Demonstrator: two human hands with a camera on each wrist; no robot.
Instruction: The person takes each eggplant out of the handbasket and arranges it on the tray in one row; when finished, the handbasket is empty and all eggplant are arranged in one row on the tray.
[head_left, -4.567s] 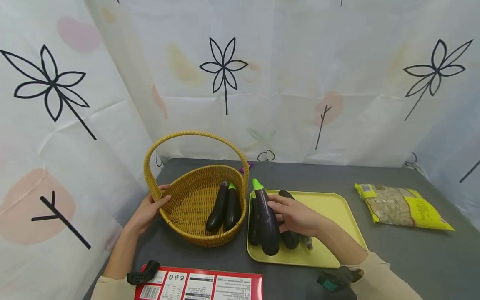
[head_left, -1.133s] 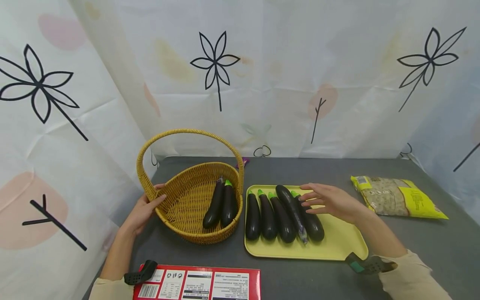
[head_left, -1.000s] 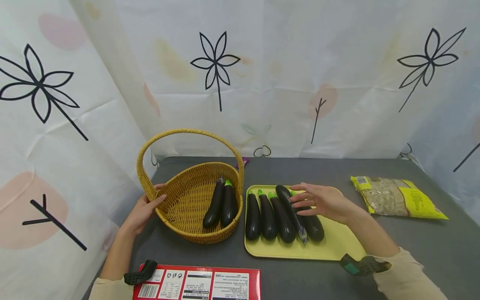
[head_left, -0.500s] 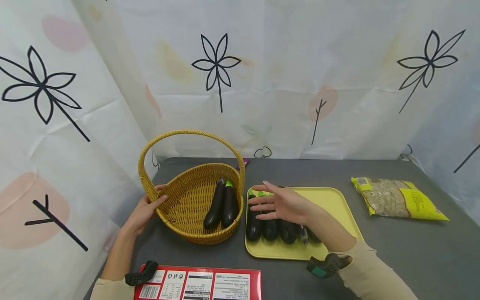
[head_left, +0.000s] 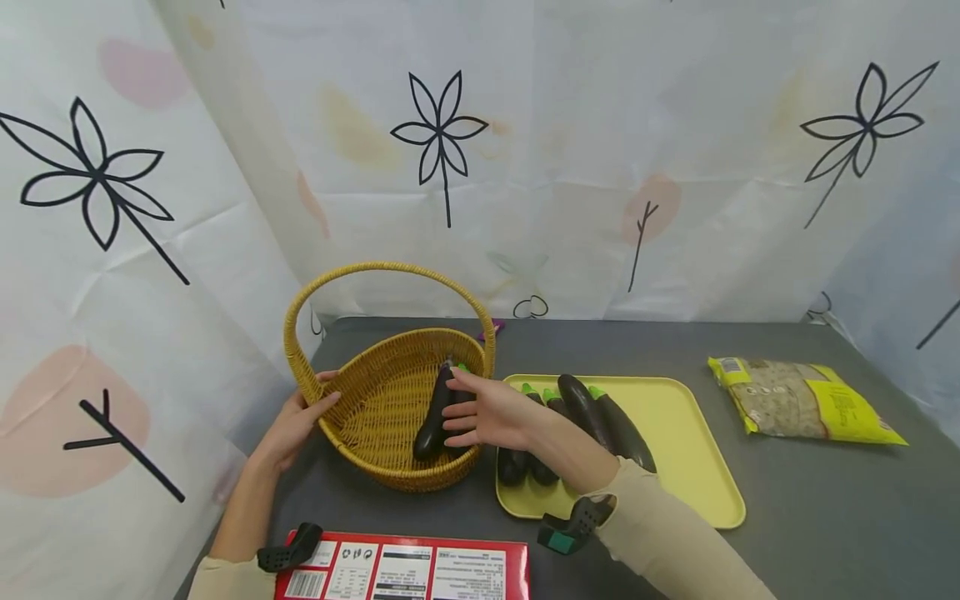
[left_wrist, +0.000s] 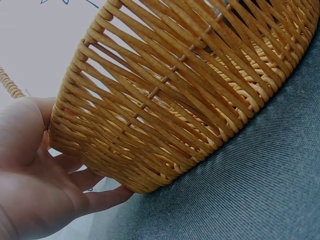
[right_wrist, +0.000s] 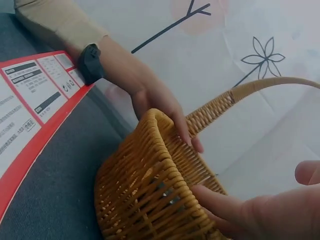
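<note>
A wicker basket with a tall arched handle stands on the grey table, two dark eggplants lying along its right side. My left hand holds the basket's left rim, thumb over the edge and fingers against the outside of the weave. Over the right rim hovers my right hand, fingers extended and nothing held, covering most of one eggplant. In the right wrist view, its fingers are by the rim; contact cannot be told. Several more eggplants lie on the yellow tray, partly hidden by my right arm.
A red and white printed box lies at the front edge. To the right of the tray is a yellow bag of pale contents. A patterned white curtain hangs behind the table. A small purple object sits behind the basket.
Earlier my right hand held an eggplant over the tray; by a second ago the tray's eggplants lay in a row. The empty hand has since swept left to the basket. My left hand has stayed.
</note>
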